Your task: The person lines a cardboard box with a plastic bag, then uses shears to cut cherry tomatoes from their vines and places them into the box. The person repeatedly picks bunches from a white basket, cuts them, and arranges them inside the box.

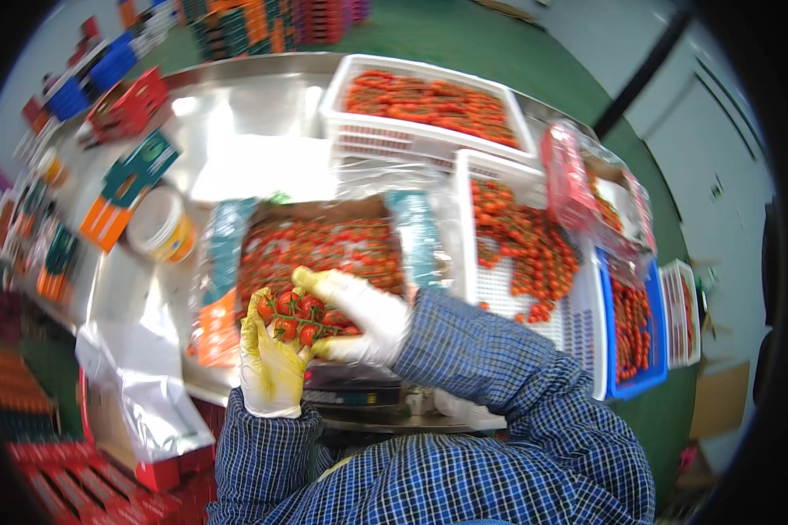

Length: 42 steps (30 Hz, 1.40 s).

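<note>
A truss of cherry tomatoes on a green stem (pixel 290 321) lies between my two gloved hands, above the near left part of an open carton. Palm up, my left hand (pixel 272 367) supports the truss from the left and below. My right hand (pixel 368 315) reaches in from the right, thumb at the stem's near side and fingers beyond the fruit. Both gloves are white with yellow-stained fingers. Rows of cherry tomatoes (pixel 322 239) fill the carton, whose green and orange flaps (pixel 220 328) are folded outward under clear plastic film.
A white crate (pixel 427 141) full of tomatoes stands behind; a partly filled one (pixel 492 279) is at right. Beyond it are a blue crate (pixel 650 374) and a film-wrapped red carton (pixel 571 177). A plastic bucket (pixel 161 226) sits left on the metal table (pixel 262 105). A dark device (pixel 351 394) lies under the near edge.
</note>
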Each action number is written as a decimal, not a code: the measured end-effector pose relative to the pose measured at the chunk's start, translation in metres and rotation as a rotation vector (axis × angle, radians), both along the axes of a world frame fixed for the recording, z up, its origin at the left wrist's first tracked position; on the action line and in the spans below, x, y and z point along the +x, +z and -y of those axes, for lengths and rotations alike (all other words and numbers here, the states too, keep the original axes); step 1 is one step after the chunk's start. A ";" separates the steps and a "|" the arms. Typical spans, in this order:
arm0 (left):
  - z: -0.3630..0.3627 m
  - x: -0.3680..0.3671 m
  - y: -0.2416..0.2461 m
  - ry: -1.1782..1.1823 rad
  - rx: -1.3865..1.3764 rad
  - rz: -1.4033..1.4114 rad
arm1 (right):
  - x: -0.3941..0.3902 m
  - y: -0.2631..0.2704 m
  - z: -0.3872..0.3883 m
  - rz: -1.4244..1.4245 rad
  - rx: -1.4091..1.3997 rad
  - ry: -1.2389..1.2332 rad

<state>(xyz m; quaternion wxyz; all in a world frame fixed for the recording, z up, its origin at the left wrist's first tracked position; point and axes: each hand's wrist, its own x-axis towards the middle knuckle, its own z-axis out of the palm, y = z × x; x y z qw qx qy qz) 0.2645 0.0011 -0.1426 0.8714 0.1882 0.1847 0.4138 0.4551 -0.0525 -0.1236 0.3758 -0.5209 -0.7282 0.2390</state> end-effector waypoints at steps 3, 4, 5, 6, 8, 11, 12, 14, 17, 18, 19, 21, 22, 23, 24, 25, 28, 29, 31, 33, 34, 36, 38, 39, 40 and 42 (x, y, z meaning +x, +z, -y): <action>0.036 0.077 0.002 -0.125 0.053 0.065 | 0.032 -0.003 0.041 0.130 -0.033 -0.156; 0.052 0.098 0.005 -0.183 -0.030 0.035 | 0.051 -0.004 0.056 0.122 -0.032 -0.207; 0.068 0.117 0.006 -0.260 -0.053 0.039 | 0.076 -0.008 0.070 0.083 -0.139 -0.218; 0.081 0.137 0.009 -0.336 -0.125 0.036 | 0.100 -0.007 0.096 0.011 -0.094 -0.287; 0.112 0.172 0.011 -0.467 -0.031 -0.069 | 0.153 -0.004 0.148 -0.100 -0.158 -0.421; 0.145 0.210 0.007 -0.623 0.098 -0.215 | 0.250 0.013 0.220 -0.301 -0.084 -0.542; 0.153 0.218 0.000 -0.636 0.144 -0.259 | 0.282 0.015 0.234 -0.368 -0.124 -0.728; 0.164 0.228 -0.010 -0.661 0.220 -0.324 | 0.364 0.033 0.259 -0.228 -0.091 -0.852; 0.172 0.229 -0.028 -0.697 0.200 -0.375 | 0.483 0.047 0.282 0.332 -0.247 -1.143; 0.174 0.228 -0.033 -0.698 0.207 -0.444 | 0.521 0.048 0.280 0.535 -0.260 -1.160; 0.176 0.225 -0.039 -0.678 0.207 -0.516 | 0.553 0.046 0.278 0.725 -0.268 -1.159; 0.179 0.220 -0.044 -0.615 0.210 -0.644 | 0.608 0.037 0.274 0.594 -0.452 -1.062; 0.180 0.218 -0.045 -0.582 0.219 -0.696 | 0.631 0.030 0.261 0.599 -0.707 -1.222; 0.180 0.217 -0.044 -0.550 0.206 -0.760 | 0.651 0.023 0.260 0.624 -0.741 -1.202; 0.180 0.218 -0.043 -0.524 0.237 -0.775 | 0.669 0.015 0.256 0.732 -0.752 -1.235; 0.178 0.221 -0.042 -0.521 0.303 -0.811 | 0.685 0.005 0.253 0.854 -0.753 -1.215; 0.167 0.246 -0.043 -0.558 0.564 -1.002 | 0.709 -0.031 0.260 0.714 -0.604 -1.173; 0.162 0.259 -0.046 -0.566 0.708 -1.010 | 0.713 -0.039 0.259 0.587 -0.599 -1.135; 0.145 0.299 -0.061 -0.568 0.996 -1.212 | 0.708 -0.048 0.255 0.704 -0.394 -1.097; 0.135 0.346 -0.086 -0.504 1.234 -1.334 | 0.684 -0.043 0.243 0.623 -0.379 -1.067; 0.126 0.370 -0.100 -0.541 1.193 -1.394 | 0.668 -0.032 0.237 0.547 -0.428 -1.211; 0.114 0.412 -0.126 -0.496 1.456 -1.641 | 0.620 -0.007 0.242 0.296 -0.141 -1.075; 0.103 0.441 -0.149 -0.441 1.733 -1.601 | 0.562 0.013 0.262 0.199 0.039 -0.862; 0.101 0.450 -0.160 -0.503 1.832 -1.636 | 0.530 0.010 0.267 0.117 0.193 -0.719; 0.100 0.454 -0.171 -0.603 1.862 -1.639 | 0.506 0.010 0.278 0.248 0.215 -0.703; 0.102 0.453 -0.188 -0.727 1.899 -1.590 | 0.465 0.003 0.310 0.206 0.055 -0.589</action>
